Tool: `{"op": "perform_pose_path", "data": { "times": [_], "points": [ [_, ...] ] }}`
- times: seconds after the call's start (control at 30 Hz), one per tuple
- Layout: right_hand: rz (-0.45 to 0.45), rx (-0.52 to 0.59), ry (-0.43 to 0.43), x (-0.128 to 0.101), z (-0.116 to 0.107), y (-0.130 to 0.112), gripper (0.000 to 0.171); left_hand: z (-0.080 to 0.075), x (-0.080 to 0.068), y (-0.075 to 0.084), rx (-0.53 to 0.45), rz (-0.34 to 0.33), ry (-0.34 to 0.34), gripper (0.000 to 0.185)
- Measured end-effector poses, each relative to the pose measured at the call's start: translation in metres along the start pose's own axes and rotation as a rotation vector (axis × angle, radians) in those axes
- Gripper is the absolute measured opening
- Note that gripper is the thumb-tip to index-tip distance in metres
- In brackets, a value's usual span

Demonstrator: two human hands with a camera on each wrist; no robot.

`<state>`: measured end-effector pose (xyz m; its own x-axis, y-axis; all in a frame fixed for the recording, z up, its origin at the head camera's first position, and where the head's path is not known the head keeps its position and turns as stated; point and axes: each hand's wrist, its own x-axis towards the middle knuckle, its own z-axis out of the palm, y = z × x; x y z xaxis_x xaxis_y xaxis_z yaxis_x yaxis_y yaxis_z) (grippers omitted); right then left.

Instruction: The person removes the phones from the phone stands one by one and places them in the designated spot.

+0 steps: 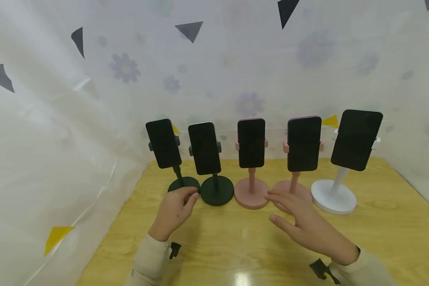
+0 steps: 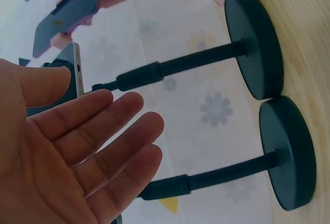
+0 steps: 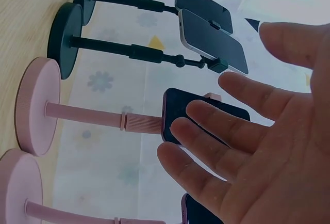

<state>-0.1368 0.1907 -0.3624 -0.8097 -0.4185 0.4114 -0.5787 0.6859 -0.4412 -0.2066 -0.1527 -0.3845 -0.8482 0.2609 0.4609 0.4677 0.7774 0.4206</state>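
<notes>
We see five dark-screened smartphones clamped upright on round-based stands, ranged in a row across a pale wooden tabletop (image 1: 397, 238) before a white floral-printed backdrop (image 1: 236, 71). From the person's left to right stand the first dark green round-based phone stand (image 1: 181, 183), the second dark green round-based phone stand (image 1: 217, 190), the first pink round-based phone stand (image 1: 252, 192), the second pink round-based phone stand (image 1: 294, 190) and the white round-based phone stand (image 1: 334, 195). The left hand (image 1: 175, 212) hovers just in front of the first dark green stand's base, its fingers loosely extended and parted; in the left wrist view the palm lies open and grips nothing. Whether its fingertips touch the base we cannot tell. The right hand (image 1: 304, 222) is spread flat, fingers straight and apart, just in front of the second pink stand's base, partly overlapping it in the head view; it too holds nothing, and contact with the base cannot be judged. The right wrist view confirms the open palm, with both pink stems and both dark green stems beyond it. Cream sleeves cover both forearms.
</notes>
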Motion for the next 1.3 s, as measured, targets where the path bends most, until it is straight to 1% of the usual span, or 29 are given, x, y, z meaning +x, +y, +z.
{"op": "perform_pose_path", "data": {
  "times": [0.17,0.37,0.6,0.67,0.73,0.87,0.93,1.03,1.17,1.23,1.3],
  "points": [
    [-0.003,-0.02,0.0,-0.002,-0.002,-0.004,0.043,-0.003,-0.002,-0.008,0.002,-0.019,0.0,0.021],
    [0.016,0.005,-0.004,-0.003,-0.003,-0.008,0.045,-0.007,-0.006,-0.012,0.016,-0.016,-0.001,0.022],
    [0.024,0.026,0.01,-0.003,-0.001,-0.008,0.042,-0.008,-0.009,-0.019,0.022,-0.05,-0.006,0.025],
    [0.028,0.022,0.011,-0.003,-0.001,-0.009,0.04,-0.007,-0.008,-0.023,0.021,-0.061,0.018,0.024],
    [0.034,0.023,0.007,-0.003,-0.001,-0.009,0.04,-0.005,-0.006,-0.029,0.012,-0.075,0.058,0.022],
    [0.048,0.031,0.0,-0.003,-0.001,-0.009,0.04,0.002,-0.002,-0.046,-0.011,-0.112,0.147,0.022],
    [0.052,0.04,0.0,-0.003,-0.001,-0.007,0.04,0.006,0.001,-0.055,-0.037,-0.148,0.169,0.025],
    [0.052,0.042,0.003,-0.002,-0.001,-0.006,0.04,0.01,0.007,-0.066,-0.069,-0.223,0.162,0.033],
    [0.036,0.057,0.006,-0.001,0.0,-0.004,0.039,0.012,0.018,-0.074,-0.125,-0.348,0.098,0.047],
    [0.028,0.071,0.003,0.0,0.002,-0.003,0.038,0.013,0.026,-0.077,-0.178,-0.408,0.066,0.051],
    [0.021,0.076,0.002,0.0,0.003,-0.003,0.037,0.014,0.036,-0.081,-0.241,-0.458,0.048,0.054]
  ]
}}
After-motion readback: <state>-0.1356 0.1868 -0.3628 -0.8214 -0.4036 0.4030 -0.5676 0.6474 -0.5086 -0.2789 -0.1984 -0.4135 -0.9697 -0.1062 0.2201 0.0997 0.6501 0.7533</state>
